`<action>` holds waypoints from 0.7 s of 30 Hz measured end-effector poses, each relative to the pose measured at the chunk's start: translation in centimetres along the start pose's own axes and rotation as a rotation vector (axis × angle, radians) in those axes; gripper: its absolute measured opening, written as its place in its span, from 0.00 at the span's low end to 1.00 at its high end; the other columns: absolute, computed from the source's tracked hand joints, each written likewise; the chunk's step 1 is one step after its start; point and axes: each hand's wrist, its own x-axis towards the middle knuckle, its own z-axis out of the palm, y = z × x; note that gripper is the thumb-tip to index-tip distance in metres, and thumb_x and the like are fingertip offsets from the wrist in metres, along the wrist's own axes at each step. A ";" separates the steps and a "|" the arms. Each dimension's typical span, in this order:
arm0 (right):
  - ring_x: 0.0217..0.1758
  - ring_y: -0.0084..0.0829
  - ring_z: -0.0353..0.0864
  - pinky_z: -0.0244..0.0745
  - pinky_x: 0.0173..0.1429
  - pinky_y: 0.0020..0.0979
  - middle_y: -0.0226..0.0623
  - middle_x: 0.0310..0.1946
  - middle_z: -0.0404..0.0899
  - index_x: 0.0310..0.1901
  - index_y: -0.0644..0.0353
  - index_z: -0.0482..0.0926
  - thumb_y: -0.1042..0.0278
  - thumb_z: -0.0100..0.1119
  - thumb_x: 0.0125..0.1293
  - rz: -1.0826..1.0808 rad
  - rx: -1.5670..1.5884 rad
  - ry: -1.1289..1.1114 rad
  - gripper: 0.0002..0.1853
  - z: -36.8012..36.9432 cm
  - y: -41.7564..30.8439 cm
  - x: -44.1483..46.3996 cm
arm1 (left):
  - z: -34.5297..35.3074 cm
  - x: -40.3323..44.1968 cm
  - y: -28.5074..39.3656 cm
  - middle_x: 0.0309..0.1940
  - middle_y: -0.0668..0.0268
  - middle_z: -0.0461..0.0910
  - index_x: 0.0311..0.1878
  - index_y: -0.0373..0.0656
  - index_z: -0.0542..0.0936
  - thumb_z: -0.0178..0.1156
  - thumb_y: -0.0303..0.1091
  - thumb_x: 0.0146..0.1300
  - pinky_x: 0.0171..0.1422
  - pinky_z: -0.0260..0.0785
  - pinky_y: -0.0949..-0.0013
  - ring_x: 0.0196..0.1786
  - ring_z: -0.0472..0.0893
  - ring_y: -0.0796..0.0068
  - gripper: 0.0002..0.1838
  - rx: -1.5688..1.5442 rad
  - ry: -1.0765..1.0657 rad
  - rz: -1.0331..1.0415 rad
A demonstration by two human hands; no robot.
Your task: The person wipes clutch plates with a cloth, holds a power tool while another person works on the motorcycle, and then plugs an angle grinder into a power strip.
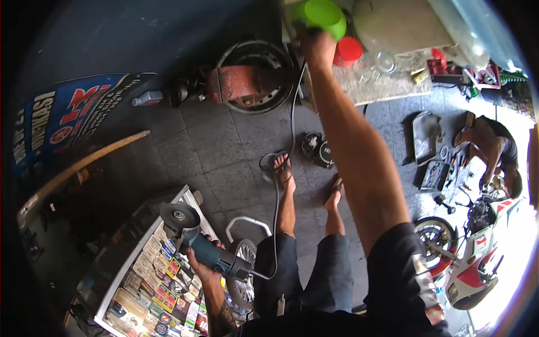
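My left hand [203, 264] is wrapped round the teal body of an angle grinder [212, 254], whose dark disc [179, 215] points up and to the left. From the tool's rear end a grey power cord [276, 224] runs past my foot and up toward the bench. Stretched far forward, my right hand [318, 49] is at a bright green plastic container [325, 17] on the bench. Blur and the container hide its fingers, and a dark shape there cannot be made out. Just right of that hand stands a red cup [348, 51].
A workbench [370, 90] holds glass jars [385, 62]. Beside it are a wheel rim [247, 50] and a red metal part [233, 84]. A stickered display case [151, 281] stands left. At right, another person [497, 149] crouches by a motorcycle [477, 253] and tool trays [435, 175].
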 end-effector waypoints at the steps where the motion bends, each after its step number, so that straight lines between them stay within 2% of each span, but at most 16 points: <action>1: 0.24 0.30 0.85 0.80 0.31 0.33 0.37 0.23 0.84 0.31 0.64 0.83 0.52 0.62 0.60 -0.121 -0.085 0.127 0.19 0.5 -0.4 0.9 | -0.2 0.0 0.1 0.43 0.63 0.75 0.52 0.39 0.71 0.56 0.65 0.60 0.49 0.70 0.56 0.39 0.76 0.63 0.35 -0.003 0.010 -0.022; 2: 0.39 0.57 0.82 0.76 0.46 0.47 0.58 0.32 0.82 0.32 0.68 0.83 0.47 0.67 0.56 -0.039 -0.194 -0.025 0.25 -0.5 -2.1 2.0 | -0.2 0.1 0.1 0.43 0.63 0.75 0.52 0.39 0.71 0.56 0.65 0.60 0.49 0.70 0.56 0.39 0.76 0.63 0.35 0.004 0.020 -0.023; 3: 0.39 0.57 0.82 0.76 0.46 0.47 0.58 0.32 0.82 0.32 0.68 0.83 0.47 0.67 0.56 -0.034 -0.194 -0.029 0.25 -0.1 -2.0 3.1 | 0.0 0.4 0.0 0.42 0.64 0.75 0.50 0.39 0.72 0.54 0.66 0.60 0.48 0.71 0.56 0.39 0.76 0.64 0.35 0.038 0.039 -0.011; 5: 0.28 0.42 0.85 0.77 0.37 0.41 0.44 0.21 0.83 0.28 0.65 0.84 0.36 0.60 0.60 -0.229 -0.215 0.089 0.31 1.3 -1.4 5.6 | 0.9 1.1 -0.2 0.40 0.65 0.76 0.48 0.39 0.73 0.52 0.67 0.61 0.48 0.73 0.57 0.39 0.76 0.65 0.35 0.071 0.061 -0.003; 6: 0.28 0.42 0.85 0.77 0.37 0.41 0.44 0.21 0.83 0.28 0.65 0.84 0.36 0.60 0.60 -0.222 -0.219 0.084 0.31 0.8 -2.3 5.5 | 1.8 1.4 -0.3 0.39 0.65 0.75 0.47 0.39 0.73 0.52 0.68 0.60 0.47 0.72 0.57 0.39 0.76 0.65 0.35 0.069 0.080 0.014; 8: 0.21 0.37 0.83 0.77 0.33 0.40 0.42 0.17 0.81 0.26 0.67 0.83 0.39 0.61 0.60 -0.050 -0.103 -0.046 0.30 -0.3 -4.0 5.5 | 3.6 2.2 -0.5 0.37 0.64 0.74 0.44 0.39 0.73 0.52 0.69 0.60 0.45 0.71 0.58 0.37 0.74 0.66 0.35 0.060 0.145 0.042; 9: 0.21 0.37 0.83 0.77 0.33 0.40 0.42 0.17 0.81 0.26 0.67 0.83 0.39 0.61 0.60 -0.050 -0.109 -0.053 0.30 0.5 -2.7 6.6 | 3.4 2.5 -0.5 0.37 0.64 0.74 0.44 0.39 0.73 0.52 0.69 0.60 0.45 0.71 0.58 0.37 0.74 0.66 0.35 0.057 0.151 0.037; 11: 0.21 0.36 0.83 0.76 0.32 0.39 0.41 0.15 0.81 0.24 0.66 0.82 0.42 0.61 0.61 -0.206 -0.261 -0.035 0.28 1.5 -1.6 8.4 | 3.2 3.2 -0.4 0.37 0.65 0.74 0.44 0.39 0.73 0.52 0.68 0.61 0.45 0.70 0.59 0.38 0.74 0.66 0.34 0.014 0.133 -0.006; 15: 0.22 0.37 0.84 0.76 0.32 0.39 0.38 0.15 0.80 0.25 0.65 0.83 0.42 0.62 0.61 -0.146 -0.127 -0.011 0.27 2.2 -1.6 9.3 | 4.7 3.1 0.6 0.40 0.64 0.75 0.48 0.37 0.72 0.55 0.67 0.58 0.48 0.70 0.58 0.39 0.75 0.65 0.36 0.007 0.134 0.029; 17: 0.25 0.39 0.84 0.76 0.33 0.40 0.40 0.17 0.81 0.25 0.65 0.82 0.41 0.61 0.61 -0.165 -0.321 -0.029 0.28 3.1 -0.9 11.0 | 4.5 3.4 0.9 0.39 0.64 0.75 0.48 0.38 0.72 0.55 0.67 0.59 0.47 0.70 0.59 0.39 0.75 0.65 0.36 0.008 0.125 0.023; 21: 0.29 0.39 0.85 0.77 0.36 0.41 0.46 0.23 0.83 0.31 0.70 0.81 0.39 0.61 0.60 -0.236 -0.264 0.132 0.31 4.1 -1.2 11.4 | 4.4 3.7 1.3 0.39 0.63 0.75 0.49 0.38 0.72 0.55 0.66 0.59 0.45 0.70 0.59 0.38 0.75 0.65 0.35 -0.035 0.188 0.044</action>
